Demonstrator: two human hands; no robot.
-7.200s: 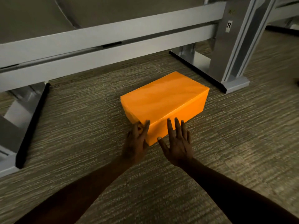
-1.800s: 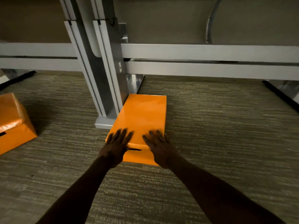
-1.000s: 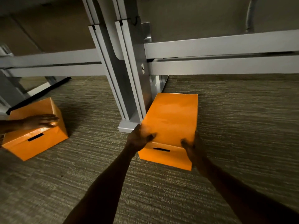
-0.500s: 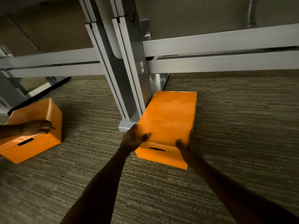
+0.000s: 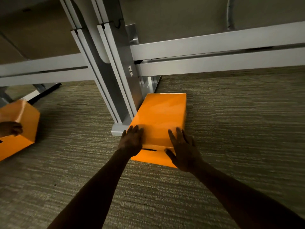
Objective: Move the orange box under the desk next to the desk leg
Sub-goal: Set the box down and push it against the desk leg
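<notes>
The orange box (image 5: 160, 116) lies lengthwise on the carpet, its left side against the grey desk leg (image 5: 120, 83) and that leg's foot (image 5: 118, 129). A dark slot shows on its near end face. My left hand (image 5: 132, 142) rests flat on the box's near left corner, fingers spread. My right hand (image 5: 183, 149) lies flat on the near right corner, fingers apart, thumb over the end face. Neither hand wraps around the box.
Grey crossbars (image 5: 214, 45) of the desk frame run left and right above the box. At the far left a second orange box (image 5: 19, 128) sits on the carpet with another person's hand (image 5: 10, 130) on it. Bare carpet (image 5: 239, 121) lies to the right.
My hands left their grip on the box's sides and now lie flat and spread on its near top edge. The box sits a little further in beside the leg.
</notes>
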